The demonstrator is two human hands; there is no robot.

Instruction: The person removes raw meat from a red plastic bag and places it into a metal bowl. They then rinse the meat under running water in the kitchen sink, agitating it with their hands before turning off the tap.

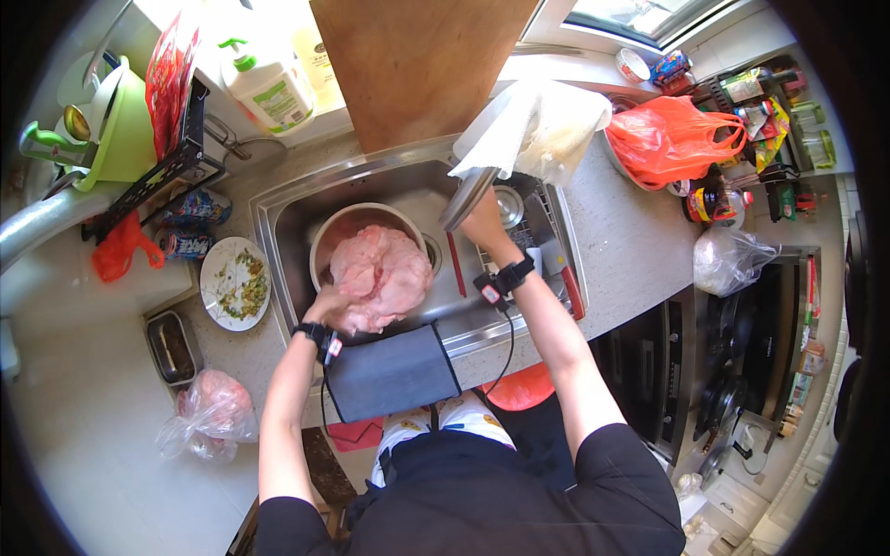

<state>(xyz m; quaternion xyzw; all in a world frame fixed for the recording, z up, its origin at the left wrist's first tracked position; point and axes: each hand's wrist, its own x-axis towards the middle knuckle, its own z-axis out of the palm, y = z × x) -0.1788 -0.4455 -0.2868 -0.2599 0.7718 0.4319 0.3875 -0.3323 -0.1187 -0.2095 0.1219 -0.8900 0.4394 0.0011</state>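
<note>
A large lump of pale pink raw meat or fat [382, 274] lies over a round metal pot [330, 240] in the steel sink [295, 236]. My left hand [330, 304] grips the lump's lower left side, its fingertips partly hidden by it. Further right, my right hand [484, 219] is raised over the sink, against a grey metal object [467, 201] that hides its fingers; whether it grips this is unclear. White textured cloth or paper [539, 128] hangs just above that object. A thin red stick-like item [456, 264] and a red-handled tool [571, 292] lie right of the pot.
A plate with food scraps [236, 285] stands left of the sink, near a metal container [172, 347] and a plastic bag of pinkish contents [212, 413]. Behind the sink stand a wooden board [417, 62] and a pump bottle [268, 90]. A red plastic bag [667, 139] sits to the right.
</note>
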